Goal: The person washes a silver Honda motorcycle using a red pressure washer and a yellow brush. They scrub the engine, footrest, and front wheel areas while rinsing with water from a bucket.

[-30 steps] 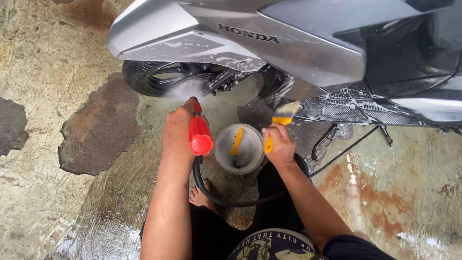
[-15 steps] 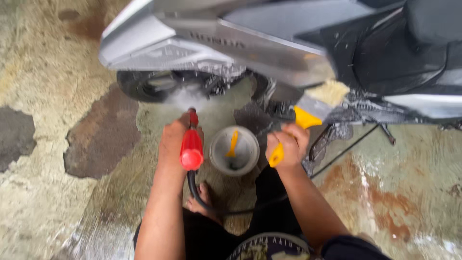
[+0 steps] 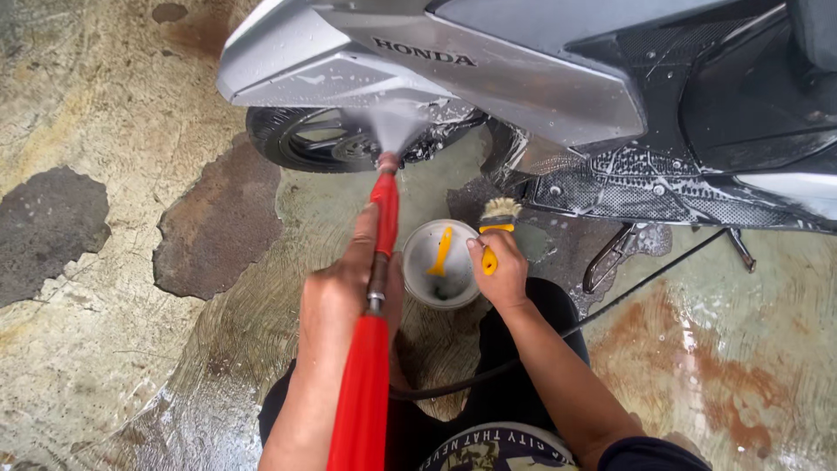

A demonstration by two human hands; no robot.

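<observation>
My left hand point(image 3: 344, 292) grips a red pressure-washer lance point(image 3: 382, 262) that points up at a silver scooter point(image 3: 453, 78). A fan of water sprays from its nozzle onto the grey side panel above the rear wheel point(image 3: 327, 139). My right hand point(image 3: 499, 270) holds a yellow-handled brush point(image 3: 495, 228) with pale bristles, upright beside a small grey bucket point(image 3: 417, 283). A second yellow tool point(image 3: 440, 253) stands inside that bucket. The scooter's panels and footboard carry soap suds.
A black hose point(image 3: 645, 279) runs across the wet concrete floor point(image 3: 113, 288) under the scooter's side stand point(image 3: 610, 257). Dark worn patches mark the floor at left. My knees and dark shorts fill the bottom edge.
The lance has swung up and forward, its spray now hitting the silver panel instead of the wheel area. My right hand has brought the brush down from the scooter's side to the bucket.
</observation>
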